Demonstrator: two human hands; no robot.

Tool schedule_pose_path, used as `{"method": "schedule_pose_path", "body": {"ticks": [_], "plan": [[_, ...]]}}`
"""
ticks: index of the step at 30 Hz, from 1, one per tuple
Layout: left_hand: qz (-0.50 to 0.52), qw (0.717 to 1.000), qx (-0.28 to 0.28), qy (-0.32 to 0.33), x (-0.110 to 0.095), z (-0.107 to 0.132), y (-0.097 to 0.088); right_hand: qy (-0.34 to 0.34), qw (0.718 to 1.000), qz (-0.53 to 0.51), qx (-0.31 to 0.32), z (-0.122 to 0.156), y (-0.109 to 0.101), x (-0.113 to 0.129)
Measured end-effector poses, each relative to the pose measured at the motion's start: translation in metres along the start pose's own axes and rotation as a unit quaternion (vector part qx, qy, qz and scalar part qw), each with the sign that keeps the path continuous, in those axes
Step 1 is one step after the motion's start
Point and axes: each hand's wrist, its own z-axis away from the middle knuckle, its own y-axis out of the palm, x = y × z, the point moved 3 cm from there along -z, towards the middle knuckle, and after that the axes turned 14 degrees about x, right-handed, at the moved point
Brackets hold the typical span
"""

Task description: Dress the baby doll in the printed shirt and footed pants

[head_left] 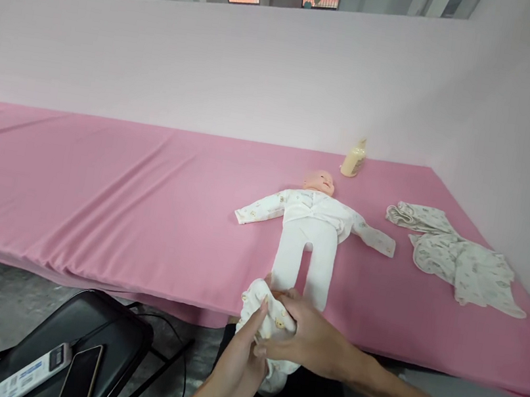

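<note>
A baby doll point(314, 222) in white clothes lies on its back on the pink table cover point(119, 203), arms spread, feet toward me. At its feet I hold a bunched white printed garment point(266, 321) with both hands. My left hand point(234, 366) grips it from below, fingers closed on the cloth. From the right, my right hand point(308, 341) wraps round the same bundle. The doll's lower legs are partly hidden behind the garment.
A cream bottle point(353, 158) stands by the back wall behind the doll's head. A crumpled patterned cloth point(460, 257) lies at the right. A black chair point(88, 345) at lower left carries a phone point(81, 377) and a white device point(32, 373).
</note>
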Motion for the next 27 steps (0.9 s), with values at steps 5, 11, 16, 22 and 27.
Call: {"method": "schedule_pose_path", "body": {"ticks": [5, 11, 16, 22, 27], "plan": [[-0.003, 1.0, 0.01, 0.015, 0.006, 0.0, 0.0, -0.017, 1.0, -0.002, 0.019, 0.003, 0.01, 0.0], [-0.035, 0.999, 0.021, 0.02, 0.012, 0.0, -0.016, -0.024, 0.995, 0.087, -0.036, 0.004, 0.017, 0.0], [-0.058, 0.998, 0.029, 0.007, 0.014, 0.001, -0.02, -0.026, 0.983, 0.164, -0.083, 0.006, 0.023, -0.001], [-0.046, 0.999, -0.018, 0.005, 0.009, 0.001, -0.015, -0.016, 0.968, 0.212, -0.136, 0.007, 0.032, -0.008], [-0.033, 0.997, -0.063, 0.0, 0.011, 0.002, -0.012, 0.005, 0.949, 0.253, -0.185, 0.006, 0.043, -0.018]]}}
